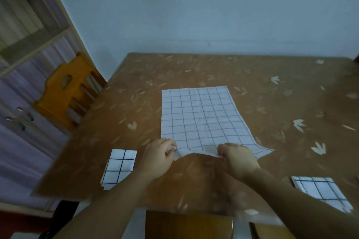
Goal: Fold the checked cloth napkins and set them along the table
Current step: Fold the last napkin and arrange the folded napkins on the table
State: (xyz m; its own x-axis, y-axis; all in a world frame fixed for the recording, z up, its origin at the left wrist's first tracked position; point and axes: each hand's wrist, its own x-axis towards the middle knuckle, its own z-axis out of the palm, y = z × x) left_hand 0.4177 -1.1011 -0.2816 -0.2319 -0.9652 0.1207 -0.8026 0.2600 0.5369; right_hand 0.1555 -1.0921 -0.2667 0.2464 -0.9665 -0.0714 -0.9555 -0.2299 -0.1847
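A white napkin with a dark blue check (202,114) lies spread flat in the middle of the table. My left hand (158,156) pinches its near edge at the left, and my right hand (238,158) pinches the same edge further right. The near edge is lifted and bunched between them. One folded checked napkin (119,168) lies at the near left of the table. Another folded checked napkin (321,191) lies at the near right.
The table (272,87) has a brown cover printed with pale leaves and stands against a pale blue wall. A wooden chair (66,91) is at the table's left side, with a cabinet (25,48) behind it. A chair back (186,225) shows below the near edge.
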